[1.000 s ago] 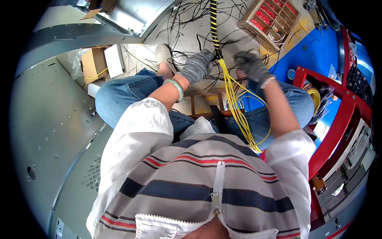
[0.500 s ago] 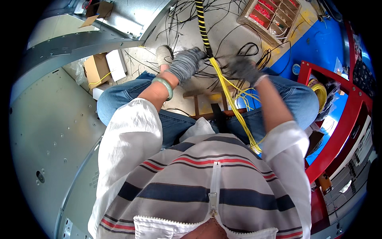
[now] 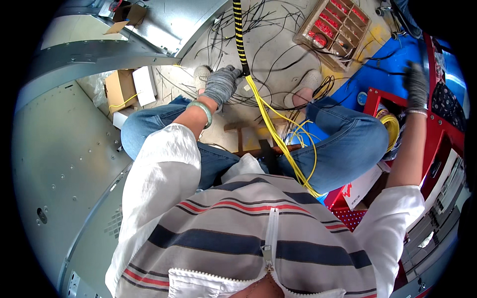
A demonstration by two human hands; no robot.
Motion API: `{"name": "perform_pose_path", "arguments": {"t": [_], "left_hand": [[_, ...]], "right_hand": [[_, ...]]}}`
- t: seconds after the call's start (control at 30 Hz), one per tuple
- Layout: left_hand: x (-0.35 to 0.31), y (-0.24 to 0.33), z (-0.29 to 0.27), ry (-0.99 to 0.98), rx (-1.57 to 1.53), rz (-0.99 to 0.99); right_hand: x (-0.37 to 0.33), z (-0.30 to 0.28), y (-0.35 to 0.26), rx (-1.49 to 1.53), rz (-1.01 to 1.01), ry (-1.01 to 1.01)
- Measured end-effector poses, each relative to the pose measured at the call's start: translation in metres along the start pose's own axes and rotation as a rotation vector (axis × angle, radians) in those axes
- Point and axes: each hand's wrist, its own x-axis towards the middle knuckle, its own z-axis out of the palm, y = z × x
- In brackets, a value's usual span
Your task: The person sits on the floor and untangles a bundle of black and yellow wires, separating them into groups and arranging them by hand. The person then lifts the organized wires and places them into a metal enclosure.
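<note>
Fingers [image 3: 231, 70] of the gloved left hand [image 3: 220, 88] look curled together at the dark end of the striped cable bundle [image 3: 239, 39], at twelve o'clock in the head view; I cannot tell if they clamp it. Yellow cables [image 3: 254, 89] run from there toward four o'clock. Half a second ago the right hand [image 3: 416, 87] was near the bundle; now it is at two o'clock, near the red frame [image 3: 437, 130], its fingers too blurred to judge. So only the left hand attends the bundle.
</note>
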Motion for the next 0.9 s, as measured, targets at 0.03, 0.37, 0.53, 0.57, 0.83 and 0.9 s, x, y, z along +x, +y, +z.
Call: {"name": "perform_pose_path", "arguments": {"t": [0.03,0.37,0.53,0.57,0.83,0.9], "left_hand": [[-0.001,0.004,-0.003,0.061,-0.002,0.007],[-0.003,0.011,0.008,0.066,-0.132,-0.096],[0.007,-0.003,-0.007,0.097,0.046,-0.008],[0.009,-0.013,-0.012,0.135,0.075,-0.001],[0.043,-0.065,-0.09,0.224,0.219,-0.057],[0.042,-0.077,-0.11,0.215,0.262,-0.091]], "right_hand": [[-0.022,0.028,-0.009,-0.039,-0.028,-0.146],[-0.255,0.262,0.033,-0.169,-0.073,-0.973],[-0.232,0.169,-0.007,-0.312,0.103,-1.133],[-0.22,0.133,-0.024,-0.243,0.238,-1.195],[-0.168,-0.077,-0.04,-0.106,0.064,-0.742],[-0.152,-0.092,-0.036,-0.146,0.04,-0.704]]}}
